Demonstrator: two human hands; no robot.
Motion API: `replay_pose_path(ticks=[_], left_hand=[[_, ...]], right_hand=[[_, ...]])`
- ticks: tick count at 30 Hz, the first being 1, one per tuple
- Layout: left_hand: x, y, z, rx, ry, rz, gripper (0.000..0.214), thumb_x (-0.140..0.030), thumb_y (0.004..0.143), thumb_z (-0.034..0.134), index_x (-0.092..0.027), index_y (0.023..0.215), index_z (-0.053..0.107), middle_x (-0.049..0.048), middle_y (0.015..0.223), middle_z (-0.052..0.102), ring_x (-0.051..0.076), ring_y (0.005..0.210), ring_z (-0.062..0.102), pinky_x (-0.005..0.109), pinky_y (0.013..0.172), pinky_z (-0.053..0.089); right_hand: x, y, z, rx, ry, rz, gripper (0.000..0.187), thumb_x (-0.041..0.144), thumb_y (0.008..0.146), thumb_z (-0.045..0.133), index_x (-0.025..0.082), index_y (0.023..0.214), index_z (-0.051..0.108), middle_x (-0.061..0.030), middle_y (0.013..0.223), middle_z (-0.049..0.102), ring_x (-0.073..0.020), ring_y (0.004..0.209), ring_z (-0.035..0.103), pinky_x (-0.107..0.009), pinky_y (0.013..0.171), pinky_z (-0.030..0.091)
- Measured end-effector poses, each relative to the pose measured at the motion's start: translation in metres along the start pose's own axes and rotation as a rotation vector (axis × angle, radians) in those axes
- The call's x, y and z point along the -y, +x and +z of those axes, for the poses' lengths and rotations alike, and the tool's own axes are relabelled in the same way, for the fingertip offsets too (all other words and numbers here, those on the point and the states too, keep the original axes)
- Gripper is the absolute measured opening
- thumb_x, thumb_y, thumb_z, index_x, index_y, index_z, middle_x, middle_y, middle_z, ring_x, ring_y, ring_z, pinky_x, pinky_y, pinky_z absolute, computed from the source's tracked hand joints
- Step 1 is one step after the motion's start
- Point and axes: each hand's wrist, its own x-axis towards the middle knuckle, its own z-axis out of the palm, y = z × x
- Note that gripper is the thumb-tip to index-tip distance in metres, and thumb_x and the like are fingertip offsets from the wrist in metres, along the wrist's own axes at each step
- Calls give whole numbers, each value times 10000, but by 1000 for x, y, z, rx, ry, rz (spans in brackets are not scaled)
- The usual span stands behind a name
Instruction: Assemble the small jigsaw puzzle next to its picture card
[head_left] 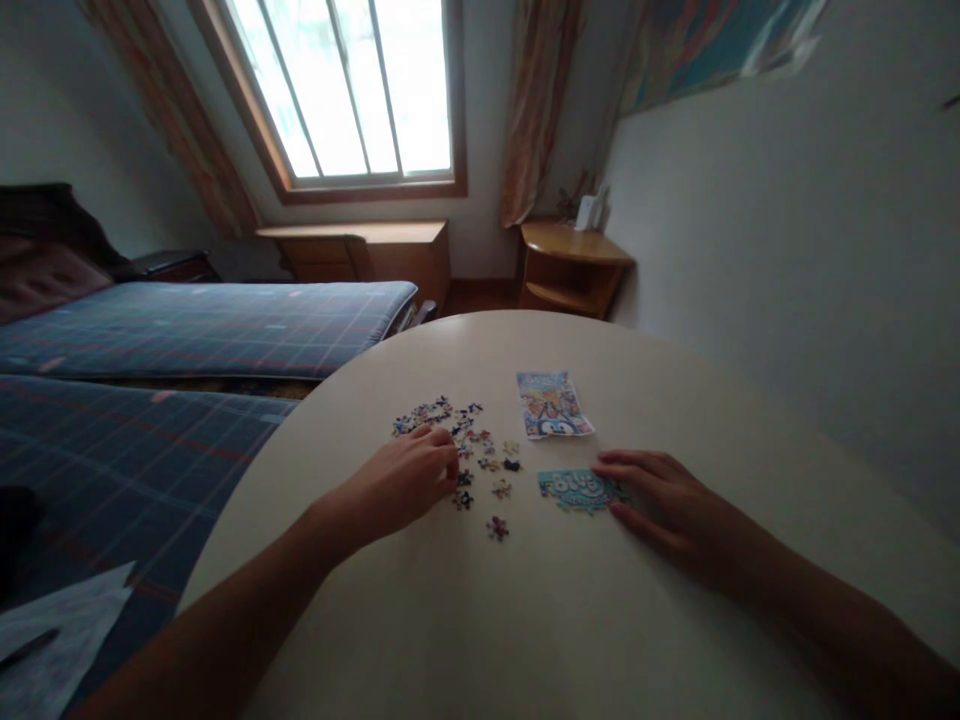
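Loose jigsaw pieces point(501, 488) lie scattered on the round table, with a denser heap point(431, 411) at their far left. My left hand point(416, 472) is over the near left side of these pieces, its fingers curled down and together. Whatever its fingertips hold, if anything, is hidden. To the right lies a joined strip of puzzle point(576, 490), turquoise with pale lettering. My right hand point(664, 500) rests at the strip's right end, fingers stretched out and thumb apart, touching it. Beyond the strip is a printed picture sheet point(553, 405) showing a penguin-like figure.
The cream table point(480, 640) has a rounded far edge. Left of it stand beds with plaid blue covers point(195, 325), and papers point(60, 640) with a dark pen-like object. A wooden desk point(397, 235) is under the window, a corner shelf point(574, 245) to its right.
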Motion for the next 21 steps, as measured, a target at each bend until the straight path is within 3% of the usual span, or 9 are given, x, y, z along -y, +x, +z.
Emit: replay_pose_path(ticks=[6,10,16,21], left_hand=[[-2,2,1,-13,51,30,54,-238,891,656,-194,919,645,43,1007,658,231,993,585,369,880,483],[0,0,3,-65,86,11,161,-286,921,618,-213,1060,652,67,1111,634,254,1077,571,410,929,486],[-5,-10,2,-11,105,46,343,-136,918,496,-234,1229,601,104,1235,583,248,1130,548,420,990,465],[-5,-9,0,-17,106,25,419,-81,865,474,-220,1241,598,89,1222,613,249,1133,557,429,1007,465]], right_hand=[[1,0,0,-15,23,14,399,405,941,493,216,1275,604,-144,1322,599,-304,1231,549,-530,1016,482],[3,1,-1,-8,26,25,396,411,941,487,213,1259,615,-147,1318,603,-307,1232,548,-535,1010,485],[6,1,-4,5,21,27,392,402,943,483,215,1264,608,-150,1315,602,-305,1227,550,-541,1012,481],[6,1,-3,-3,33,33,385,414,935,494,229,1249,620,-142,1306,609,-313,1223,549,-557,1009,477]])
